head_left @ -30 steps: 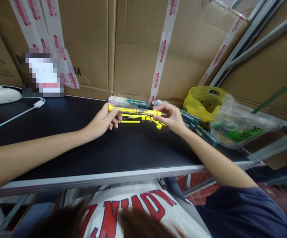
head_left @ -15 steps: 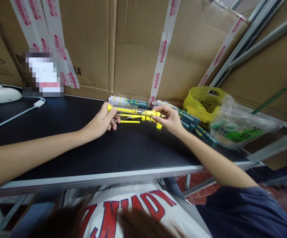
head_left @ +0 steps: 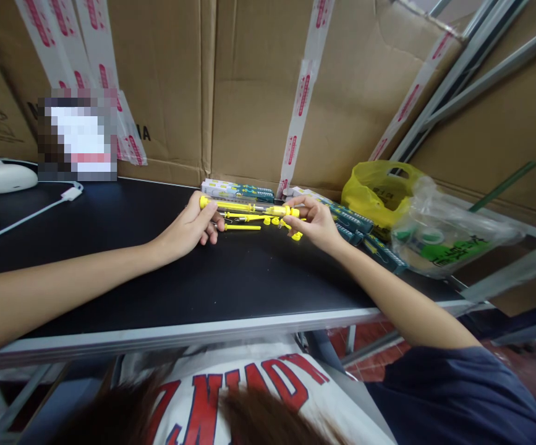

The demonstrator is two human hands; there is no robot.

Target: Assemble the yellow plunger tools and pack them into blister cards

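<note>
A slim, pen-like tool (head_left: 235, 205) with a clear body and yellow ends is held nearly level above the black tabletop. Its left yellow end lies in my left hand (head_left: 192, 221), closed around it with the thumb on top. At the other end, my right hand (head_left: 314, 221) pinches the yellow end piece between thumb and fingers. Below and behind the tool lie yellow rods (head_left: 244, 227) and several small yellow caps (head_left: 297, 236), partly hidden by the tool and my fingers.
Printed green-and-white boxes (head_left: 240, 190) lie against the cardboard at the back. More boxes (head_left: 381, 253) lie right of my right hand, beside a yellow plastic bag (head_left: 374, 191) and a clear bag (head_left: 453, 241). A white cable (head_left: 26, 213) runs across the left side.
Both hands keep nearly the same place and grip on the tool. My right fingers have shifted slightly, and the section beside them now shows more clear plastic. The view has moved a little.
</note>
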